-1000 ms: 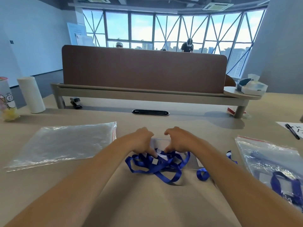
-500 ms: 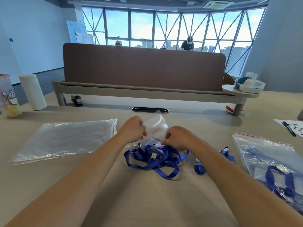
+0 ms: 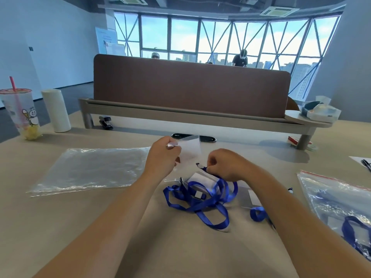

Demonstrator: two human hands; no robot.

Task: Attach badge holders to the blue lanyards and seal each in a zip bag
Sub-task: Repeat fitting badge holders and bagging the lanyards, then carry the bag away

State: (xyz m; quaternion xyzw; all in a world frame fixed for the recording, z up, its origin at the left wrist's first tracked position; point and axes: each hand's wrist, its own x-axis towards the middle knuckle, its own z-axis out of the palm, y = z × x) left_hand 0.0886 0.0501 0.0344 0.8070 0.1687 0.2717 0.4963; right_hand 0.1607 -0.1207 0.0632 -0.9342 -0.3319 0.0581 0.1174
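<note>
Your left hand [image 3: 162, 157], at the centre of the frame, pinches a clear badge holder [image 3: 190, 149] by its edge, lifted off the table [image 3: 180, 251]. Just right of it, your right hand [image 3: 226, 165] pinches the clip end [image 3: 201, 166] of one strap. That strap trails down into the tangle of blue lanyards [image 3: 200, 203] lying below both hands. Empty zip bags [image 3: 90, 169] lie flat at middle left, and a filled zip bag [image 3: 339, 199] sits at the lower right edge.

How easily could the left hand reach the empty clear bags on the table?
Probably yes: the clear bags lie just left of the left hand, nothing between, but it grips a badge holder it must first drop.
</note>
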